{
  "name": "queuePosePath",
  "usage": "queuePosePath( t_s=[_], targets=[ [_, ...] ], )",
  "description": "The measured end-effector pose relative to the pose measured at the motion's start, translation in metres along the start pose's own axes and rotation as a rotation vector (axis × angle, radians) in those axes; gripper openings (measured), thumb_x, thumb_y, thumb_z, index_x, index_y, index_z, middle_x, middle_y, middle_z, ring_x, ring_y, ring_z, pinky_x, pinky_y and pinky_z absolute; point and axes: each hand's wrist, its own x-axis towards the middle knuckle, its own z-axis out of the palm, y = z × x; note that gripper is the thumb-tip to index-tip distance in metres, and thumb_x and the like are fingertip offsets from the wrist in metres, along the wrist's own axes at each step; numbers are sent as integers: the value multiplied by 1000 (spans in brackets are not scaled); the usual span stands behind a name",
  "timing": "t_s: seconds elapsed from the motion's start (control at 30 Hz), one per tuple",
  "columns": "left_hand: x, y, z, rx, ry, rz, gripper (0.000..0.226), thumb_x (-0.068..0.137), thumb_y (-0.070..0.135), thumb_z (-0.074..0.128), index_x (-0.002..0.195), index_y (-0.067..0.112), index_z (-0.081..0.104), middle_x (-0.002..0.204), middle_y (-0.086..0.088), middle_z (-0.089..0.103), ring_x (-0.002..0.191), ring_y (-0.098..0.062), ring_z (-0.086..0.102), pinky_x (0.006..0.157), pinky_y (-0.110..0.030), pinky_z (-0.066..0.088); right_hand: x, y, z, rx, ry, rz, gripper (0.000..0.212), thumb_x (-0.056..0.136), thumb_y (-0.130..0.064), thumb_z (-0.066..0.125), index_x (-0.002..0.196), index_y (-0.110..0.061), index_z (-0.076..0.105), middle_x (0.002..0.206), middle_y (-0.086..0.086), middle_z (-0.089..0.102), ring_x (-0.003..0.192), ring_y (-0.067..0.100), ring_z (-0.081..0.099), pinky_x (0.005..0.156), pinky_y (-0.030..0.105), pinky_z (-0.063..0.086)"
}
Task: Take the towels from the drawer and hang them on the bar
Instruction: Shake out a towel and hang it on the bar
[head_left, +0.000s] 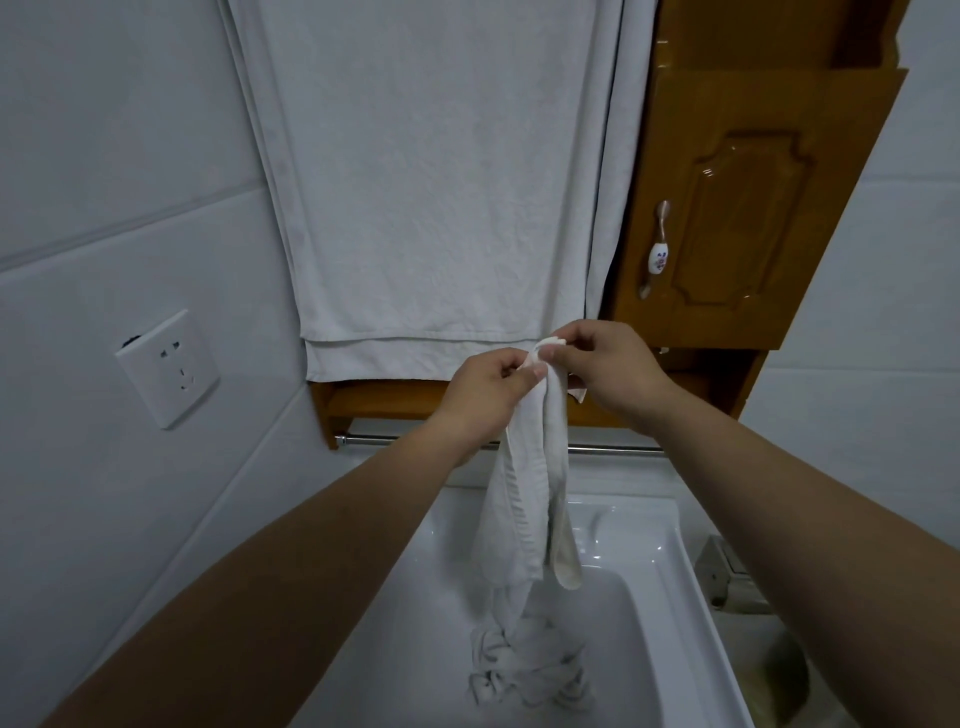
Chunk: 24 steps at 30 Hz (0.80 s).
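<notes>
The small white towel (530, 493) hangs from your two hands, its top corner caught between them just in front of the lower hem of the big white towel (431, 182) behind. Your left hand (488, 387) pinches the cloth between thumb and curled fingers on the towel's left side. Your right hand (602, 369) pinches the very tip of the corner from the right, thumb and forefinger closed on it, the other fingers curled. The two hands nearly touch, backs toward you, and both arms reach up and forward from the lower corners of the view. From the pinch the towel drops straight down in a narrow, bunched strip, so its long axis is vertical. It passes in front of the metal bar (613, 449) under the wooden shelf (374, 400) rather than over it, and its lower end sits crumpled in the white sink (649, 597). One folded flap ends partway down, just above the basin. The big towel lies flat, long side up and down, and its top runs out of view. A wooden cabinet door (743, 218) with a handle (658, 249) stands to its right, and a socket (169, 369) sits on the tiled wall (104, 156) to the left.
</notes>
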Motion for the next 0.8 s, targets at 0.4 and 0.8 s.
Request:
queuePosePath(
  t_s=[0.4, 0.8],
  targets=[
    [1, 8, 4, 119, 84, -17, 17, 95, 34, 60, 95, 26, 75, 87, 2, 74, 84, -21, 69, 76, -40, 56, 6, 2, 1, -150, 15, -86, 14, 97, -24, 61, 96, -13, 69, 88, 2, 69, 85, 19, 64, 73, 34, 51],
    [-2, 0, 20, 621, 310, 134, 22, 96, 43, 49, 93, 24, 61, 88, 11, 57, 76, -8, 52, 56, -23, 34, 7, 0, 5, -265, 32, -127, 8, 95, -26, 64, 91, -20, 68, 82, -5, 66, 77, 10, 60, 67, 25, 44]
  ],
)
